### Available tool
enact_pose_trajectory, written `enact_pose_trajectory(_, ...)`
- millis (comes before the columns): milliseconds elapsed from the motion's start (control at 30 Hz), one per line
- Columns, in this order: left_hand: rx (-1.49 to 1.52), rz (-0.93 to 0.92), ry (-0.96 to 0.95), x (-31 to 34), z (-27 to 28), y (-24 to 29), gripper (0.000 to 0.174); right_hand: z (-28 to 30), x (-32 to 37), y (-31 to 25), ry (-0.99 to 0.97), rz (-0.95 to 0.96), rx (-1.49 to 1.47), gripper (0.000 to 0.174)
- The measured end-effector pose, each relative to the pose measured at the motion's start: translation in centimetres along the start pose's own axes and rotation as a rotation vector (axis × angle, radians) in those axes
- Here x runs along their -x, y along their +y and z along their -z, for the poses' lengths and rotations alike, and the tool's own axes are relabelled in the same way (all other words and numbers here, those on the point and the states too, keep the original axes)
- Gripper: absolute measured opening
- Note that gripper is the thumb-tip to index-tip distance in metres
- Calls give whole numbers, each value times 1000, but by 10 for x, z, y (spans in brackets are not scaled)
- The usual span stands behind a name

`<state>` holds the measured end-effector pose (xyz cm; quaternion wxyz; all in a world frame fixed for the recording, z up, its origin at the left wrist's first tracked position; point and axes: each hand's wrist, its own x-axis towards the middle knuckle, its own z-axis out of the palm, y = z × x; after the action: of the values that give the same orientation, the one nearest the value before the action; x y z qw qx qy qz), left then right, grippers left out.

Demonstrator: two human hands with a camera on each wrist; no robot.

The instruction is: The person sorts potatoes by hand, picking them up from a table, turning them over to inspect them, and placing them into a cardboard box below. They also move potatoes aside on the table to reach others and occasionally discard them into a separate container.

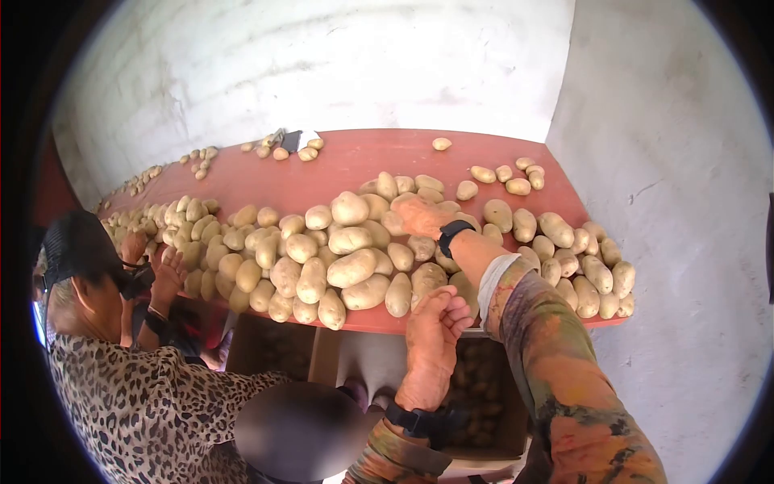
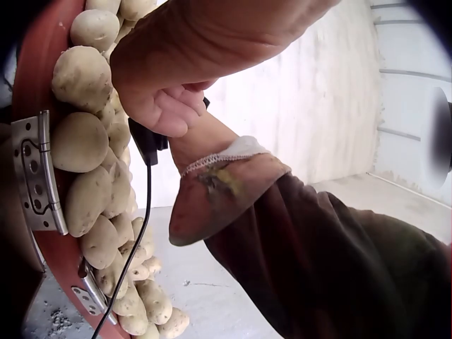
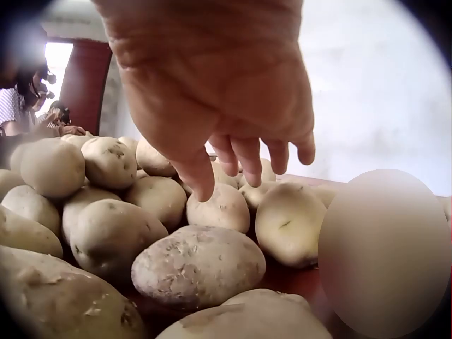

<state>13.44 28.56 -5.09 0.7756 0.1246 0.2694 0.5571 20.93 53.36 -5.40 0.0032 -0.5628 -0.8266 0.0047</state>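
A red table [image 1: 322, 161] carries a broad heap of pale potatoes [image 1: 351, 266]. My right hand [image 1: 419, 216] reaches over the middle of the heap. In the right wrist view its spread hand [image 3: 244, 166] hovers just above the potatoes [image 3: 198, 265] and touches none. A black band [image 1: 453, 232] circles that wrist. My left hand [image 1: 439, 319] sits at the table's front edge beside a potato [image 1: 425, 278]. Its fingers are curled in, and the left wrist view shows this hand [image 2: 169, 106] with nothing in it, close under the right forearm [image 2: 233, 176].
Another person in a leopard-print top [image 1: 137, 395] stands at the left, hands [image 1: 161, 270] on the potatoes. A crate [image 1: 484, 395] with potatoes sits under the table edge. White walls [image 1: 669, 202] close the back and right. A metal hinge [image 2: 32, 176] is on the table's rim.
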Motion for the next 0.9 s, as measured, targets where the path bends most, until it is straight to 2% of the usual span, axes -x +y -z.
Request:
enact_pose_trajectory(67,-16,-4,5,0,-1,0,17,-13,-12,8,113,105,-22,28)
enact_pose_trajectory(100,-9,-9,2,-1,0,0,17,-8,-9,3,113,105,-22,28)
enact_pose_trajectory(167,-3,-18,-8,-2,0,-1,17,9,2,-12,5,60,160,29)
enact_pose_trajectory(267,10,-49,9,-1,0,3,17,8,2,-13,82,37,77,28)
enact_pose_trajectory(433,23,-69,68,-3,4,3,15,10,9,-12,71,59,32,27)
enact_pose_trajectory(500,22,-69,58,-5,5,1,15,7,11,-11,138,55,-99,31)
enact_pose_trajectory(567,21,-75,49,-5,4,2,14,7,15,-10,174,77,-91,31)
enact_pose_trajectory(633,9,-75,71,-5,3,0,14,3,18,-9,359,154,-244,27)
enact_pose_trajectory(700,31,-81,99,-8,10,-2,18,15,28,-4,331,101,-209,29)
enact_pose_trajectory(767,61,-92,127,-10,11,-2,21,47,58,-8,344,19,-461,33)
enact_pose_trajectory(867,96,-208,185,-7,9,4,42,70,103,1,204,121,-691,36)
enact_pose_trajectory(900,97,-206,187,-5,6,5,42,71,118,2,143,172,-808,37)
